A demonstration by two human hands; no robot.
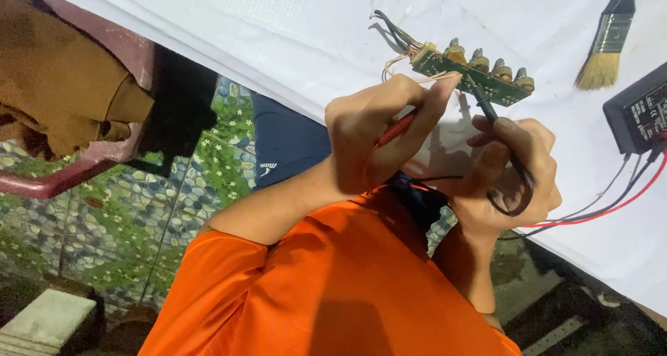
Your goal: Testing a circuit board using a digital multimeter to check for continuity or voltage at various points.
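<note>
White cloth (292,29) covers the work surface across the upper part of the head view, and below its edge we see a floor printed with pebbles and small flowers (132,210), with a dark red plastic chair (104,120) at the left. Our orange sleeves (326,293) fill the lower middle of the picture.

On the cloth lies a narrow green circuit board carrying a row of four knobbed metal potentiometers (479,75), with a bundle of thin dark and pale wires (392,33) leaving its left end. Our left hand (379,130) is closed around a slim red test probe (396,130), its index finger stretched out so the tip reaches the near edge of the board. Our right hand (514,168) is curled around a slim black test probe (486,106), whose point touches the board just to the right of the left finger; a loop of black lead sits in that palm.

Red and black leads (611,203) run from under the right hand across the cloth to a black box-shaped meter (639,113) at the right edge. Well apart from the board, near the top right, lies a flat paintbrush with pale bristles and a metal ferrule (608,40).
</note>
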